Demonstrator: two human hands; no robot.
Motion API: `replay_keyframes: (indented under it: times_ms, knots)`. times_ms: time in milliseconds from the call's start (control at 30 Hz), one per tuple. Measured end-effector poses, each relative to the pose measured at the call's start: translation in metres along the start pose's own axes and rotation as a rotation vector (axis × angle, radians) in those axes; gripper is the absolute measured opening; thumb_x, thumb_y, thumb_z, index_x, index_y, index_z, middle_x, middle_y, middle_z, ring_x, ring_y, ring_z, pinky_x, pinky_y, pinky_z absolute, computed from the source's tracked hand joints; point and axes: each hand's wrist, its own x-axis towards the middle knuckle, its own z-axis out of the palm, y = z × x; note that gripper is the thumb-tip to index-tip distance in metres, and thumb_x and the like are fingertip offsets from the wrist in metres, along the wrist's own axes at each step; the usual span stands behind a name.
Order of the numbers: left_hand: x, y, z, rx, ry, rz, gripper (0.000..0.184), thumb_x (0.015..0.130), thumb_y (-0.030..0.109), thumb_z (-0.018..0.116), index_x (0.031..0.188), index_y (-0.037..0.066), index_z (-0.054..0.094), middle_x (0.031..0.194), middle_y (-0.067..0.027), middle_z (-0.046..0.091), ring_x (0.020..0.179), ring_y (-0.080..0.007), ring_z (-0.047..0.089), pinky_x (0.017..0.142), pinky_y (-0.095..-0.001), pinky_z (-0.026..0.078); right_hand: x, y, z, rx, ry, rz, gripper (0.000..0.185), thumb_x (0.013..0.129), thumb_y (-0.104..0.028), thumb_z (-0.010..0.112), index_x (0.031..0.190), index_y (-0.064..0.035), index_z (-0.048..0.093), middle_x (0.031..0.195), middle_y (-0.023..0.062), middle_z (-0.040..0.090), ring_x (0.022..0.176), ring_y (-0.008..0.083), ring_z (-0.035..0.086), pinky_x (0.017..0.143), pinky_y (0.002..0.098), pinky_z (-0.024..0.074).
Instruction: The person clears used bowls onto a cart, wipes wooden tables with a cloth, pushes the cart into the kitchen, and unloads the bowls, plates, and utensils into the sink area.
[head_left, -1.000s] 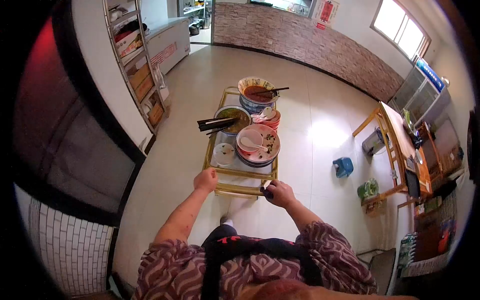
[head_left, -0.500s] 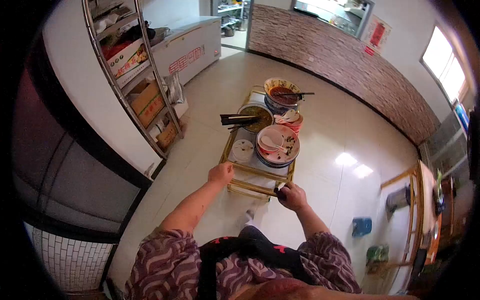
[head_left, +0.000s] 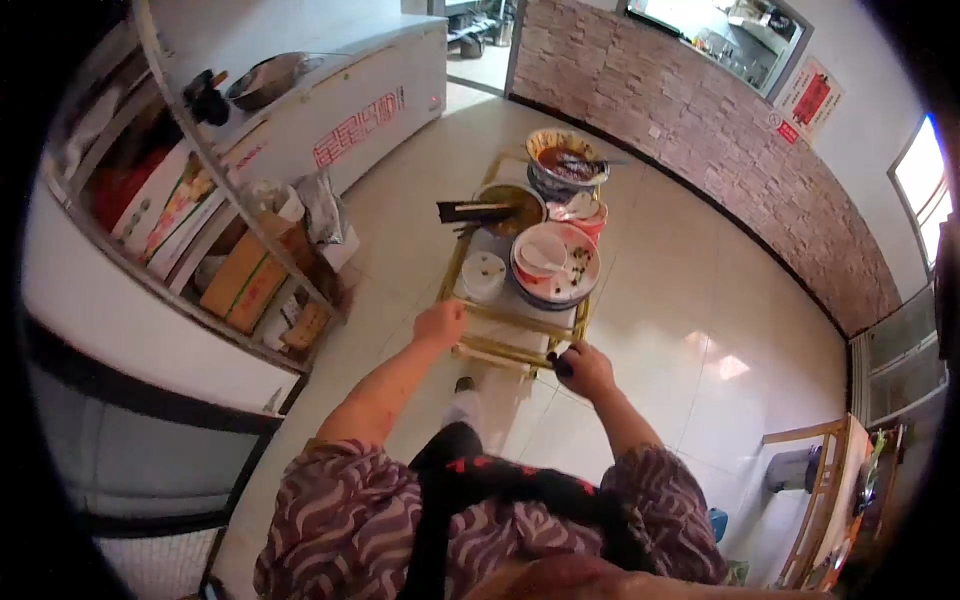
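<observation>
Before me stands a gold-framed trolley [head_left: 522, 323] loaded with used dishes. My left hand [head_left: 441, 323] is closed on the near left end of its frame. At the near right end my right hand [head_left: 587, 368] is closed round the frame, beside a small black piece [head_left: 562, 364] that may be a grip. Closest to the hands are a white bowl [head_left: 484, 275] and a stack of plates [head_left: 578, 278] topped by a smaller bowl with a white spoon [head_left: 543, 255]. Behind these sit a pot of liquid [head_left: 520, 215] with black chopsticks [head_left: 475, 212] across it, and a large patterned bowl [head_left: 567, 160] of reddish broth.
Metal shelving [head_left: 225, 195] with boxes lines the left side, beside a white chest freezer [head_left: 380, 110]. A doorway [head_left: 482, 55] opens at the back. Along the right runs a stone-patterned wall [head_left: 690, 130]. A wooden table [head_left: 850, 490] and a dark bin [head_left: 793, 468] stand at lower right.
The trolley and I have moved forward across the floor; the shelving, freezer and doorway appear nearer. Both hands keep their hold. A different foot now shows beneath the trolley's near end.
</observation>
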Motion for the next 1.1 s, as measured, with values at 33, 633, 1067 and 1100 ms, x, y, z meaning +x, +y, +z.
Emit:
replay_keyframes:
  times_ms: [33, 633, 1067, 1100]
  knots:
    - [0.016, 0.002, 0.000, 0.001, 0.018, 0.014, 0.017, 0.079, 0.028, 0.052, 0.085, 0.014, 0.060, 0.079, -0.0095, 0.063, 0.074, -0.0321, 0.060, 0.063, -0.0428, 0.047, 0.016, 0.008, 0.000, 0.020, 0.005, -0.004, 0.019, 0.067, -0.024, 0.067, 0.080, -0.0127, 0.061, 0.091, 0.0080, 0.058, 0.080, 0.0285, 0.060, 0.065, 0.0400, 0.0506]
    - [0.322, 0.029, -0.022, -0.114, 0.100, -0.050, 0.020, 0.082, 0.028, 0.052, 0.088, 0.013, 0.062, 0.084, -0.0089, 0.064, 0.078, -0.0305, 0.061, 0.067, -0.0430, 0.047, 0.337, 0.143, -0.029, -0.024, 0.037, -0.175, 0.017, 0.071, -0.026, 0.067, 0.085, -0.0171, 0.063, 0.088, 0.0073, 0.056, 0.082, 0.0276, 0.058, 0.066, 0.0398, 0.0503]
    - [0.514, 0.058, -0.047, -0.052, 0.118, -0.201, 0.023, 0.082, 0.029, 0.051, 0.087, 0.009, 0.061, 0.084, -0.0112, 0.064, 0.080, -0.0312, 0.060, 0.067, -0.0430, 0.047, 0.551, 0.227, -0.038, -0.016, -0.079, -0.167, 0.020, 0.067, -0.022, 0.070, 0.081, -0.0146, 0.059, 0.092, 0.0065, 0.057, 0.087, 0.0278, 0.058, 0.068, 0.0406, 0.0497]
    - [0.533, 0.057, -0.046, -0.065, 0.149, -0.178, 0.023, 0.082, 0.029, 0.051, 0.088, 0.009, 0.061, 0.084, -0.0114, 0.064, 0.081, -0.0313, 0.060, 0.067, -0.0430, 0.047, 0.571, 0.237, -0.039, -0.017, -0.079, -0.164, 0.019, 0.066, -0.022, 0.070, 0.080, -0.0145, 0.059, 0.091, 0.0065, 0.057, 0.086, 0.0278, 0.058, 0.068, 0.0403, 0.0496]
